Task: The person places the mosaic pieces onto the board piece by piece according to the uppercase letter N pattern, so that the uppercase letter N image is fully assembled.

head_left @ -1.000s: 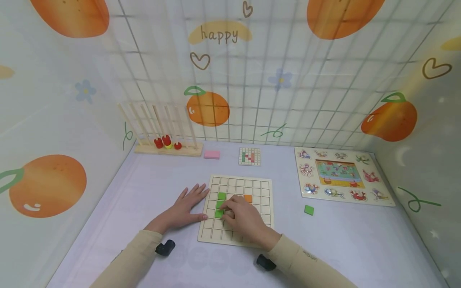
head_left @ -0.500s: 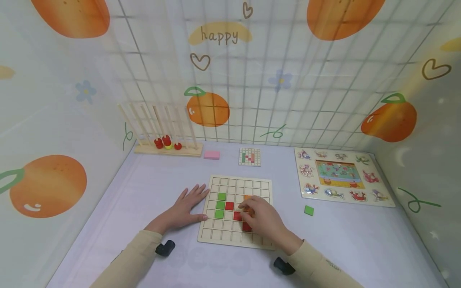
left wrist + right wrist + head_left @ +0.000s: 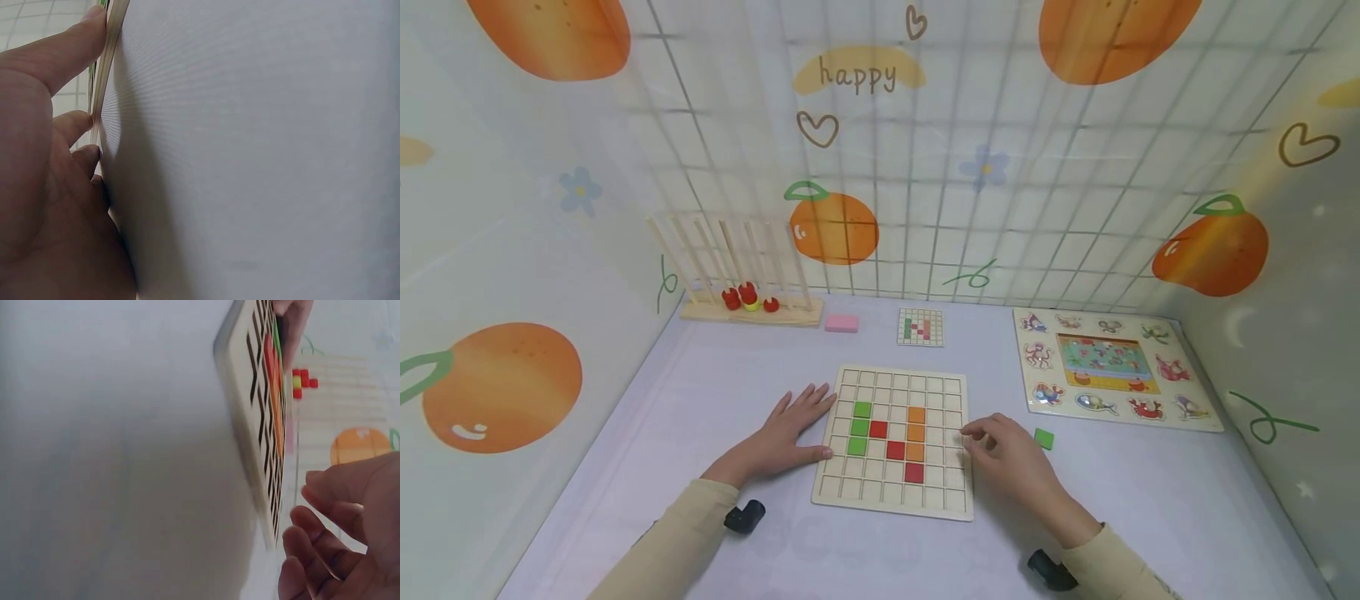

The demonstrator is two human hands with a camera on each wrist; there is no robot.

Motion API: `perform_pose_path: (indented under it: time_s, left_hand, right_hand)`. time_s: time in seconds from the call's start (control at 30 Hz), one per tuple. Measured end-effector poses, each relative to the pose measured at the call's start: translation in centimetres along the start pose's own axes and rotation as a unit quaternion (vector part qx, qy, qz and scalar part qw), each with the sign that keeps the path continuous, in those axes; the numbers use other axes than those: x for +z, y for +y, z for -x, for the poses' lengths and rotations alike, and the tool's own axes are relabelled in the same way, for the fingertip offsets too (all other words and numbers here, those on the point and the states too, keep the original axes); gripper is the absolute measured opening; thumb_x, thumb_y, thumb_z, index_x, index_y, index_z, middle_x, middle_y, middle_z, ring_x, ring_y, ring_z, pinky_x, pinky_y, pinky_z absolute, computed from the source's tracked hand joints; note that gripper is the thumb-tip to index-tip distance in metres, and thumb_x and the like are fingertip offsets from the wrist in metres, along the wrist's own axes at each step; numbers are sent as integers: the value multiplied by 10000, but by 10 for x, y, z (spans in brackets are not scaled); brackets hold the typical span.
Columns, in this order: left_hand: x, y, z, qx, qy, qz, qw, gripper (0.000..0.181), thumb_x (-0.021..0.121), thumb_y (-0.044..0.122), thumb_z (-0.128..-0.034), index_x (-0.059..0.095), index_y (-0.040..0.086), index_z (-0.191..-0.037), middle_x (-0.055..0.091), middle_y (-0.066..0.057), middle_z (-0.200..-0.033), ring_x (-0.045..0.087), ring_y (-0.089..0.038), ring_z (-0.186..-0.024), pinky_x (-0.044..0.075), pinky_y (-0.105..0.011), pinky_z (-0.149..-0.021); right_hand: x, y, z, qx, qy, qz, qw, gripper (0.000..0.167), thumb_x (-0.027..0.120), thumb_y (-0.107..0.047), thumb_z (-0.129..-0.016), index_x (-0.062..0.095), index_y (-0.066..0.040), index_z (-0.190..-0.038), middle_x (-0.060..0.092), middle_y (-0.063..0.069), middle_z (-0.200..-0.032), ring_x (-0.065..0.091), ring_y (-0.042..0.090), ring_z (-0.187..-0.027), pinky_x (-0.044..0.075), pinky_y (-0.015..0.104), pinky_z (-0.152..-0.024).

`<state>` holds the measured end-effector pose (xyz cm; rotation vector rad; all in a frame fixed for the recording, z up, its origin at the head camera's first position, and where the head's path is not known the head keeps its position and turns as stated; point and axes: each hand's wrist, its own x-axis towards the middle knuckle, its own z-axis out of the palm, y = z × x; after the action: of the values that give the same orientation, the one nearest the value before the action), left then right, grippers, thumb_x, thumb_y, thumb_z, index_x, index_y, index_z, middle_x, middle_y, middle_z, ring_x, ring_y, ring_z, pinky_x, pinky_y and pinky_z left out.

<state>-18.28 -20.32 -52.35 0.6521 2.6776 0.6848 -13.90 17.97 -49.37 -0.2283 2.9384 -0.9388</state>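
A wooden grid board (image 3: 872,492) lies on the table with three green tiles (image 3: 859,427), three red tiles (image 3: 896,450) and three orange tiles (image 3: 915,432) in its cells. My left hand (image 3: 786,433) lies flat on the table, fingers spread, with thumb and fingertips against the board's left edge. The left wrist view shows the thumb (image 3: 69,50) touching that edge. Just off the board's right side hovers my right hand (image 3: 1011,458), fingers loosely bent and holding nothing. A loose green tile (image 3: 1044,438) lies on the table right behind it, partly covered by the hand.
Behind the board lies a small pattern card (image 3: 920,327), with a pink block (image 3: 842,323) to its left. A wooden peg rack (image 3: 752,313) with red and yellow beads stands back left. A sea-animal puzzle board (image 3: 1120,367) lies at the right.
My right hand has moved right, from over the board's middle to beyond its right edge, uncovering the red and orange tiles. The left hand has stayed put.
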Motion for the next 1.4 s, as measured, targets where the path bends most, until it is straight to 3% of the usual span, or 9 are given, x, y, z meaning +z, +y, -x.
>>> perform_pose_path:
  time_s: [0.27, 0.6, 0.8, 1.07, 1.4]
  left_hand:
    - [-1, 1, 1, 23, 1, 6, 10000, 946, 678, 602, -904, 228, 210, -1638, 92, -9, -1712, -9, -258, -1575, -52, -541, -1251]
    - [2, -2, -1, -19, -28, -97, 9999, 947, 660, 624, -905, 214, 229, -1641, 82, 20, -1712, -18, -220, -1574, -62, -512, -1254]
    - [2, -3, -1, -33, -23, -67, 10000, 952, 663, 629, -899, 217, 233, -1640, 82, 25, -1712, -21, -216, -1574, -64, -512, -1254]
    - [0, -1, 0, -24, -3, -77, 10000, 956, 663, 636, -896, 220, 229, -1640, 90, 14, -1711, -14, -228, -1575, -57, -528, -1253]
    - [0, 0, -1, -69, -23, -67, 10000, 952, 671, 623, -897, 220, 233, -1640, 87, 18, -1711, -16, -224, -1574, -59, -530, -1252]
  right_hand:
    - [-27, 35, 5, 15, 399, 208, 9990, 178, 725, -136, -928, 756, -125, -1103, 656, -15, -970, 585, 150, -833, 504, 344, -714]
    - [-41, 72, 9, 990, 139, 250, 9947, 313, 739, -195, -928, 724, -117, -1231, 563, 134, -1205, 540, 271, -951, 485, 424, -790]
    - [-46, 82, 10, 1219, 44, 339, 9920, 350, 758, -204, -915, 712, -87, -1241, 574, 161, -1179, 531, 279, -929, 458, 389, -727]
    - [-43, 82, 8, 1044, 15, 371, 9938, 281, 773, -151, -901, 732, -55, -1162, 616, 136, -1115, 546, 255, -882, 483, 379, -712]
    - [-22, 54, -7, 458, 27, 365, 9983, 209, 782, -112, -880, 756, -105, -1088, 640, 31, -1050, 547, 188, -845, 487, 338, -705]
